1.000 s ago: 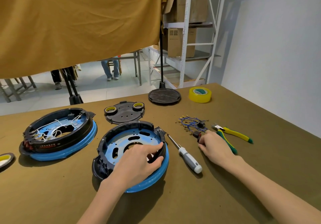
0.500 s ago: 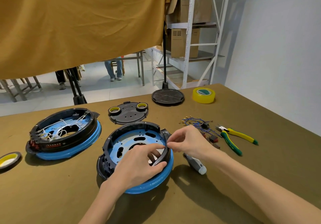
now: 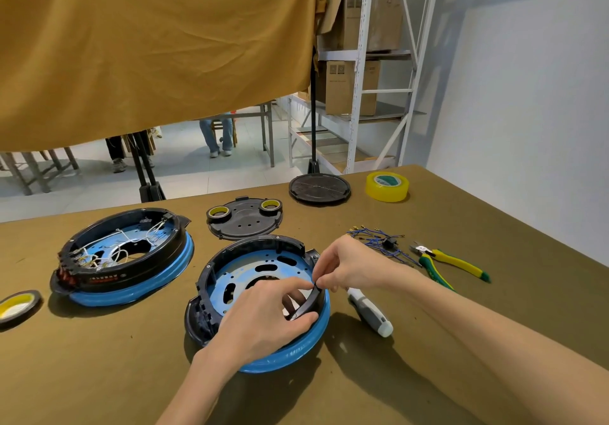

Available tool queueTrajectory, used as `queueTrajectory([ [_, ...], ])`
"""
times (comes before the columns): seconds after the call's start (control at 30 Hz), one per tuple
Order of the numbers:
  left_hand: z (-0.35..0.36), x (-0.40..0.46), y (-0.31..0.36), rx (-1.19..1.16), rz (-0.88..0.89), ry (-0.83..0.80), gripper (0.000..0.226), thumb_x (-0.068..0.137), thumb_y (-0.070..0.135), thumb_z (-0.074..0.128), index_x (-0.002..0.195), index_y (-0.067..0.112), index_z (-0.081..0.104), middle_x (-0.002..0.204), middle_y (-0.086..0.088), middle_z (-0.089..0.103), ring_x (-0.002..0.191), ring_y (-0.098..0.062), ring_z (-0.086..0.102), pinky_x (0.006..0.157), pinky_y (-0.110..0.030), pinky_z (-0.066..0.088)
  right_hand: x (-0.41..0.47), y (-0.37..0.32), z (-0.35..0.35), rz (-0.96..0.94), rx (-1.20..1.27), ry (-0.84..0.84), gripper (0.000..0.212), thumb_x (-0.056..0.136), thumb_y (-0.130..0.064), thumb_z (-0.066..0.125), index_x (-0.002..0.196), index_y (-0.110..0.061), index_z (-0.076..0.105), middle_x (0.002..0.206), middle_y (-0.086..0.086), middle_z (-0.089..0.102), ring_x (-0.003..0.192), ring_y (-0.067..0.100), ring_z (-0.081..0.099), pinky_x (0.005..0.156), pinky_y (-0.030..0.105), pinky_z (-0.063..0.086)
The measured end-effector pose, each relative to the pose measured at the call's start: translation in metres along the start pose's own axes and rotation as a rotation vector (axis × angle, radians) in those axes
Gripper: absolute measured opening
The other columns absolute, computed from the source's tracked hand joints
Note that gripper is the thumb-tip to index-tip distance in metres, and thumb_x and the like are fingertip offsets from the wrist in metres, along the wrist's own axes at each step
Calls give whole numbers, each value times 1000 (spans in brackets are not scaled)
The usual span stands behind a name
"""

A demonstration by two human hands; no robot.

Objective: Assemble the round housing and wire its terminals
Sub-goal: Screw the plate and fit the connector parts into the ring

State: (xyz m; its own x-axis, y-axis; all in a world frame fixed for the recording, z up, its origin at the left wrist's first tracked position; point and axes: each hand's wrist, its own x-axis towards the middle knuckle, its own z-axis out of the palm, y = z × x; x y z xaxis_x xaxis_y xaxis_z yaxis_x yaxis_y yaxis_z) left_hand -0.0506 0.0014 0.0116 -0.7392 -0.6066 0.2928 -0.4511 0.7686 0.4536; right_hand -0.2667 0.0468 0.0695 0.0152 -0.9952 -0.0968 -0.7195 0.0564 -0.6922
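Centrally on the bench [image 3: 99, 375], both hands meet at the near-right rim of the round housing [image 3: 250, 276], left hand [image 3: 263, 319] gripping the black rim, right hand [image 3: 349, 266] pinching it from outside.

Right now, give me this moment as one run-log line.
left hand grips housing rim | right hand pinches the same rim | wires untouched on table | screwdriver lying beside housing
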Motion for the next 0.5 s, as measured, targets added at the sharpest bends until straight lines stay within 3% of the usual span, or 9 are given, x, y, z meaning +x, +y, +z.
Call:
queueTrajectory([
  [0.3, -2, -1, 2, -5, 3, -5, 56, 82, 72, 53, 132, 48, 58, 94, 33, 63, 91, 8, 60, 80, -18, 54, 1, 9, 1, 259, 423, -51, 5, 88, -7, 78, 91, -6, 81, 81, 10, 73, 66, 15, 58, 62, 23, 50],
  [0.5, -1, -1, 2, 4, 1, -8, 52, 85, 67, 60, 133, 46, 58, 93, 33, 61, 90, 7, 60, 80, -16, 53, 2, 12, 7, 384, 600, -41, 11, 85, -4, 80, 96, -7, 81, 83, 8, 74, 63, 13, 63, 60, 24, 52],
])
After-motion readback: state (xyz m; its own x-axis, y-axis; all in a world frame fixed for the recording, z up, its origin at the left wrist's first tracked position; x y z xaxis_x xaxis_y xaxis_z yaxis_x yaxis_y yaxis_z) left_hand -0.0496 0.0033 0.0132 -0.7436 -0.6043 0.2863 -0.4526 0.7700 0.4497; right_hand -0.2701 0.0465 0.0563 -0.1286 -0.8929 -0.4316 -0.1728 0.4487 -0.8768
